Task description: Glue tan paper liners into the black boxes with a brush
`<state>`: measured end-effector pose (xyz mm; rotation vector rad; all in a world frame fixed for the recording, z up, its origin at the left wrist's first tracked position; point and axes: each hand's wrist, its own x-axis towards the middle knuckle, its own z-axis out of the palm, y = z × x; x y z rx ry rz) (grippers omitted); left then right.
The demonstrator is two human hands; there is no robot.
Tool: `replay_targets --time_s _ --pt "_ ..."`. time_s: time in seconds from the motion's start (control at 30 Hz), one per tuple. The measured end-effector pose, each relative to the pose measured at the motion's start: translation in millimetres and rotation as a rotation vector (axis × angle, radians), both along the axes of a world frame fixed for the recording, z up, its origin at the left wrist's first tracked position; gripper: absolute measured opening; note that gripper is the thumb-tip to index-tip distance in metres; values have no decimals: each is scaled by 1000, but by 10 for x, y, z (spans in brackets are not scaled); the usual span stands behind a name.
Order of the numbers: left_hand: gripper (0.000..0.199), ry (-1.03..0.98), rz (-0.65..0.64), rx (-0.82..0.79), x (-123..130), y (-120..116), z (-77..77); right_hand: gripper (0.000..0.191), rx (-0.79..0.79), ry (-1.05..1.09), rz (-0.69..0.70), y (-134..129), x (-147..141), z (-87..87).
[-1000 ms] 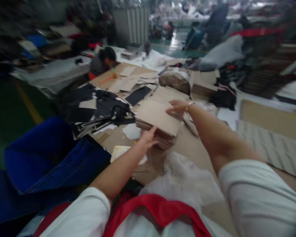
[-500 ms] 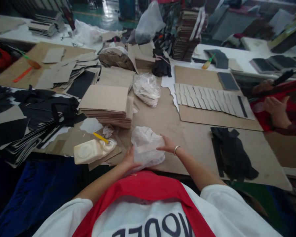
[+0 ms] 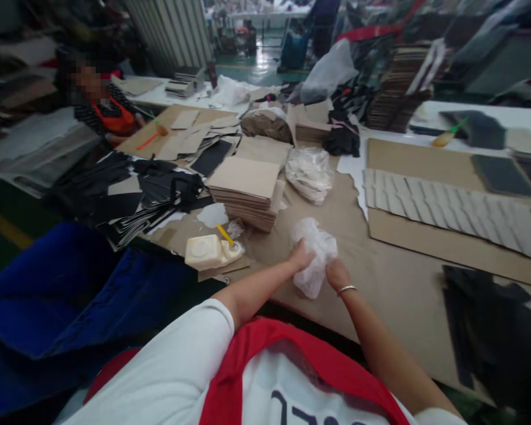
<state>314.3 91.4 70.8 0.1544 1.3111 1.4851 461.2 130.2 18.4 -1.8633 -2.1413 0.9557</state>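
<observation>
A crumpled translucent plastic bag (image 3: 313, 236) is held between my two hands, just above the front of the brown-covered table. My left hand (image 3: 300, 258) grips its left side with the fingers closed. On its right edge, my right hand (image 3: 337, 275), with a bracelet at the wrist, is closed on the plastic too. Whether anything lies inside the bag I cannot make out. To the left sits a cream plastic container (image 3: 203, 250) with a yellow-handled tool (image 3: 225, 235) resting in its opening. Behind it rises a stack of beige boards (image 3: 243, 177).
Another clear plastic bag (image 3: 310, 171) lies beyond my hands. Black pieces (image 3: 150, 200) are piled at left. At right are a row of overlapping grey strips (image 3: 442, 200) and a black bundle (image 3: 495, 330). A person in an orange apron (image 3: 115, 115) is at far left.
My hands have drawn closer together and bunched up the plastic bag, which was spread wider before. The view has swung left, bringing a person at far left into sight.
</observation>
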Motion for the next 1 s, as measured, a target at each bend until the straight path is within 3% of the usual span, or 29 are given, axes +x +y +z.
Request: replay_targets --time_s 0.1,0.13,0.2,0.27,0.33,0.43,0.53,0.63,0.77,0.87,1.0 --pt "43 200 -124 86 -375 -607 -11 38 -49 9 -55 32 181 -86" --pt "38 410 -259 142 -558 -871 3 44 -37 35 -121 -12 274 -94" --pt "40 847 -409 156 -1020 -1387 57 55 39 118 -298 -161 460 -64" --pt "53 1207 -465 20 -1576 -1780 123 59 173 193 -433 -358 576 25" --pt "71 1489 -515 -224 -2132 -1970 168 56 332 200 -446 -561 555 151" --pt "102 1735 -766 -482 -2771 -1895 158 48 523 178 -280 -840 220 330" --pt "112 1784 -1036 -515 -3116 -1614 75 40 538 235 -51 -1088 -384 359" --pt "114 1794 -1165 -403 -3285 -1401 -18 35 424 307 100 -1337 -1026 186" --pt "103 1843 -1174 -255 -3425 -1349 -99 31 248 270 120 -1717 -1598 -88" --pt "92 1877 -1150 -207 -3513 -1364 -118 33 103 201 74 -2030 -1700 -149" --pt "91 1895 -1198 -153 -3567 -1363 -136 37 -127 77 -23 -2470 -1426 -217"
